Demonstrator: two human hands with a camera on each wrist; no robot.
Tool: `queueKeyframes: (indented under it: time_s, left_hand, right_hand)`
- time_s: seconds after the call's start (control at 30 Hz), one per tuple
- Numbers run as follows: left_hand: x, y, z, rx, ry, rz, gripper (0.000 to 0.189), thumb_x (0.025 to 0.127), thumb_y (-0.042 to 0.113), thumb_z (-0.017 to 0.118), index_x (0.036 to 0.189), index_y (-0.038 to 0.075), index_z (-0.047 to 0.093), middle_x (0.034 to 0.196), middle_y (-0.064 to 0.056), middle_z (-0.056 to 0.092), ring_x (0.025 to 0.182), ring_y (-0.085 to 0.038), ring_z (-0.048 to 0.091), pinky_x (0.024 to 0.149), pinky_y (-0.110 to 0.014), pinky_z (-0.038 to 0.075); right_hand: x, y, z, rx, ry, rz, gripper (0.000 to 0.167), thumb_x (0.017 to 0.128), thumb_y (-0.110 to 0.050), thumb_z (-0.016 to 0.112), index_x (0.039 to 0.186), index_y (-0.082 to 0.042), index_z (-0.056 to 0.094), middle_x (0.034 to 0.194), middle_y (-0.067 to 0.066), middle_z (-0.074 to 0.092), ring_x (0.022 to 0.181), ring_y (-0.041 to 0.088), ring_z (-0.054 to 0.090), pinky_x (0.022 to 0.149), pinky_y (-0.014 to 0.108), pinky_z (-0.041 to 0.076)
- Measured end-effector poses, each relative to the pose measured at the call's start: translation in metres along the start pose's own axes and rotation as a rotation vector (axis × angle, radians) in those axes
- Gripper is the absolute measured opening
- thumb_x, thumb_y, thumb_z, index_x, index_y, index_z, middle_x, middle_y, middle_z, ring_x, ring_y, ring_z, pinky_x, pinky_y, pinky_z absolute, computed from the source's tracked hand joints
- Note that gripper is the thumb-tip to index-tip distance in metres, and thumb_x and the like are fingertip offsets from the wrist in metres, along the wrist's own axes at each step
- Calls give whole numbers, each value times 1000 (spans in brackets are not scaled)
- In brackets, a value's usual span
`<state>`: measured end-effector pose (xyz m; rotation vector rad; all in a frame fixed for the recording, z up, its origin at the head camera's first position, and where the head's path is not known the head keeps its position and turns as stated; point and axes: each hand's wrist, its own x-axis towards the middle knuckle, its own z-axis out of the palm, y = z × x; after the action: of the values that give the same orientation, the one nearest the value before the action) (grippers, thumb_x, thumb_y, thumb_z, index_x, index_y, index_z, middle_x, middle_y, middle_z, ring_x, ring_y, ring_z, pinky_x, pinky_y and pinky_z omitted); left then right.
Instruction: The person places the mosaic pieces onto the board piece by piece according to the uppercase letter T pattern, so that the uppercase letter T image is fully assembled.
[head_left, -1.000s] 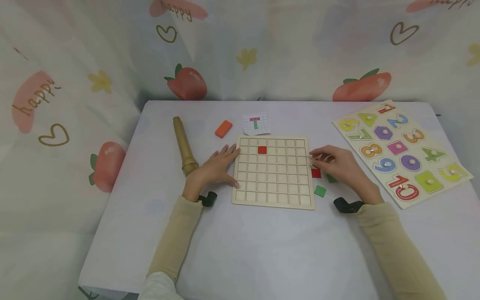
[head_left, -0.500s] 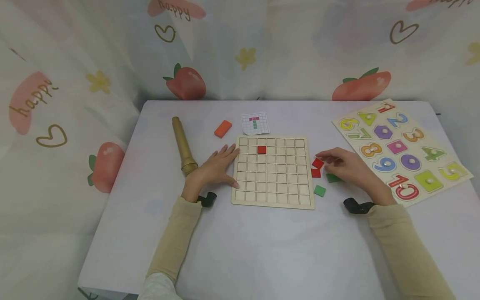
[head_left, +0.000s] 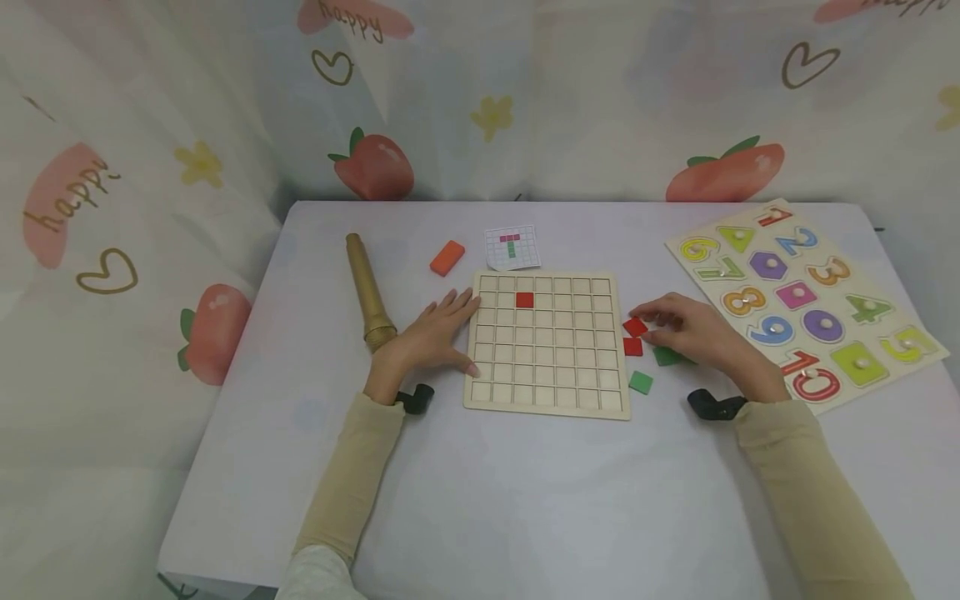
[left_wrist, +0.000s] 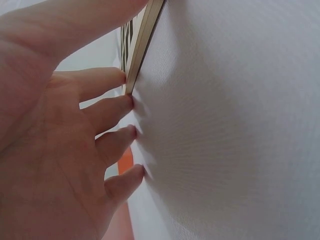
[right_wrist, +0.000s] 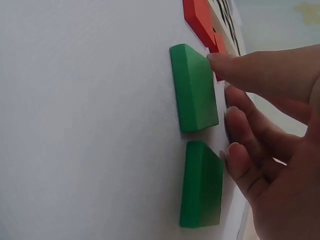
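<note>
My right hand (head_left: 693,332) barely shifts from half a second ago, relaxed fingers touching the small red square tile (head_left: 636,327). My left hand (head_left: 427,337) stays flat, holding nothing, against the wooden grid board (head_left: 545,400).

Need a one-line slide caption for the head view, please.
Left hand rests flat against the grid board; right hand touches loose red tiles beside it.

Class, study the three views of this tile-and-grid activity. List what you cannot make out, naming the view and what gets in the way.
1. Head view: the right hand covers part of a green tile; whether it pinches the red tile is unclear.
2. Head view: the pattern card is too small to read exactly.
3. Left wrist view: the left hand and the frame edge leave only a sliver of the grid board.
4. Right wrist view: the red tiles are cut off at the top edge.
</note>
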<state>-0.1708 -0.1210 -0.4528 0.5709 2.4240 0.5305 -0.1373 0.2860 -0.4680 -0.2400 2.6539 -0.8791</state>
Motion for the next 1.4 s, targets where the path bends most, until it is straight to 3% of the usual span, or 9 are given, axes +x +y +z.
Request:
queueKeyframes:
  time_s: [0.23, 0.7, 1.03, 1.4]
  left_hand:
    - [0, -1, 0, -4, 11, 16, 119, 79, 41, 89, 167, 16, 12, 175, -2, 2, 162, -23, -6, 132, -46, 0]
    - [0, 0, 0, -4, 8, 14, 120, 79, 42, 89, 167, 16, 12, 175, -2, 1, 162, -23, -6, 132, -46, -1]
    - [-2, 1, -1, 0, 9, 6, 119, 79, 42, 88, 167, 17, 12, 175, -2, 1, 162, -23, -6, 132, -46, 0]
    - [-1, 1, -1, 0, 6, 19, 119, 80, 43, 88, 167, 16, 12, 175, -2, 1, 162, -24, -6, 132, -47, 0]
  right_hand:
    - [3, 2, 1, 13, 18, 38, 40, 96, -15, 72, 132, -2, 63, 120, 18, 63, 106, 31, 54, 91, 42, 48]
    - [0, -1, 0, -22, 107, 19, 36, 95, -19, 75, 124, 1, 68, 108, 17, 68, 96, 29, 57, 81, 37, 48]
    - [8, -15, 0, -8, 88, 23, 42, 94, -27, 76, 127, -2, 68, 108, 15, 70, 97, 28, 59, 82, 36, 50]
    - [26, -36, 5, 22, 114, -84, 38, 92, -20, 78, 122, 1, 70, 106, 16, 70, 98, 30, 60, 86, 40, 50]
